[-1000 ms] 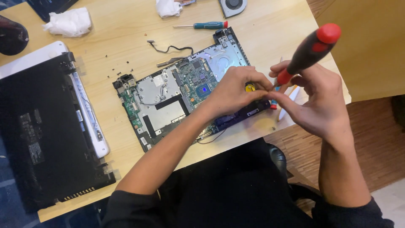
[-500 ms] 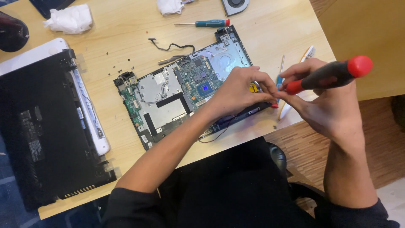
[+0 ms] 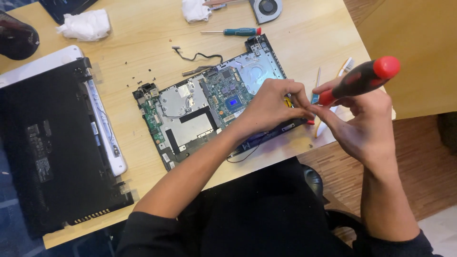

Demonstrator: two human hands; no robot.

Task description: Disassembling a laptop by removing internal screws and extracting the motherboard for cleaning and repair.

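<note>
Right hand (image 3: 362, 123) gripping red-black screwdriver (image 3: 358, 81), tip angling down-left. Left hand (image 3: 271, 104) pinching, fingertips resting on circuit board (image 3: 209, 109) right edge. Board lying mid-worktop (image 3: 143, 43); laptop shell (image 3: 52, 143) sitting left; teal screwdriver (image 3: 238, 32) lying far side.

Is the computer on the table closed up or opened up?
Opened up. The laptop base lies with its green circuit board and metal plates bare, the black cover sits apart beside it, and tiny loose screws dot the table.

My right hand (image 3: 364, 126) gripped a red-and-black screwdriver (image 3: 360, 81) beside the opened laptop board (image 3: 209, 112) on the desk (image 3: 143, 28). My left hand (image 3: 271, 107) rested on the board's right edge, fingertips touching the right hand's. A teal screwdriver (image 3: 238, 32) lay apart.
</note>
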